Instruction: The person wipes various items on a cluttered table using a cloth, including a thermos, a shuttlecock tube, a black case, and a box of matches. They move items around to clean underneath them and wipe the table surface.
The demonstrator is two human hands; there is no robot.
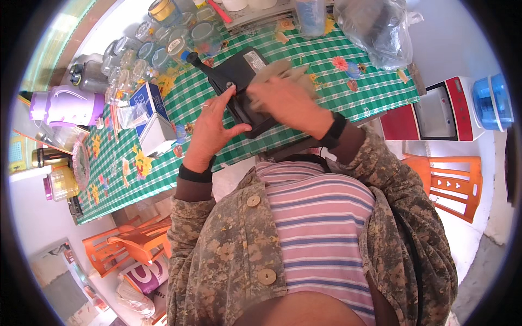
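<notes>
A black box-like device (241,72) lies on the green checked tablecloth (342,95). It has an open hollow on its near side and a pale label on the far part. A tapered black arm (207,70) with a round end runs along its left side. My left hand (210,126) grips that left side, index finger up by the arm's pivot and thumb on the near rim. In my right hand (281,102) is a beige cloth (291,75), blurred, pressed against the device over the hollow. My right hand and the cloth hide part of the inside.
Several glass jars (159,53) crowd the back left. A blue-and-white carton (153,122) and a purple jug (67,105) stand left. A clear plastic bag (375,32) sits at the back right. Beyond the table's right end is a red water dispenser (456,108); orange chairs (452,183) flank me.
</notes>
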